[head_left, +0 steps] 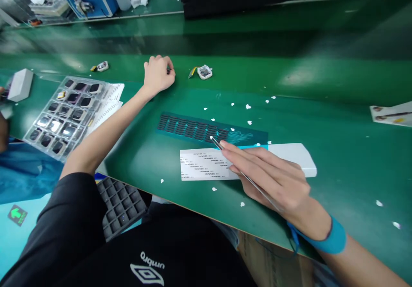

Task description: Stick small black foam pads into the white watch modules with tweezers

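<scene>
Right hand [273,177] pinches tweezers [244,175], tips down on blue strip [206,129] of small dark pads, just beyond white label sheet [206,164]. Hand rests across label sheet and white block [296,156] beside it. Left hand [158,74] reaches far across green surface [322,107], well beyond strip, grip curled on small dark item, barely visible. Small white part [204,71] lies near left hand, same far edge. Clear tray [61,115] of dark squares sits left of strip.

An electronics assembly workshop: green bench mat [322,107], compartment tray [61,115] of small parts, blue wrist strap [334,237].
</scene>
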`<action>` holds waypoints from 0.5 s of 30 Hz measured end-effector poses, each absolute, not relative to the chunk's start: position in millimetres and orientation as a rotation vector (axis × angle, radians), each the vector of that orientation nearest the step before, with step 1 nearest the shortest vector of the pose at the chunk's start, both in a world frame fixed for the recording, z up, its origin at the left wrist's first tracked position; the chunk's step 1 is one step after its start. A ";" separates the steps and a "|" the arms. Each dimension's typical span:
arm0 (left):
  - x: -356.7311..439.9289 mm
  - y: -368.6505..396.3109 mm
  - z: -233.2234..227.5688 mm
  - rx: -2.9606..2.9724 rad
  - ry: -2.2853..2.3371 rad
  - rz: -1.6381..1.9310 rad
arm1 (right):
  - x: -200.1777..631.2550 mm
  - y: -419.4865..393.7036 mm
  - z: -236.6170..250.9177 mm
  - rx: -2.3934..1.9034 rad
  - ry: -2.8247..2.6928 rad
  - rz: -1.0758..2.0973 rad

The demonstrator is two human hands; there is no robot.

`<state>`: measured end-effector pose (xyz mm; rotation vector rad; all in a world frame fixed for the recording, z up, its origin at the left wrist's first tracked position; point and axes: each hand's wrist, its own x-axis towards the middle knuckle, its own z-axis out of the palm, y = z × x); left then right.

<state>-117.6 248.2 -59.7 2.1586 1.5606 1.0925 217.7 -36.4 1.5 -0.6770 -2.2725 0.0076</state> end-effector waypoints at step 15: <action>-17.4 145.1 -26.5 1.856 0.993 1.085 | 221.9 -35.0 -7.3 -0.776 -2.062 -0.019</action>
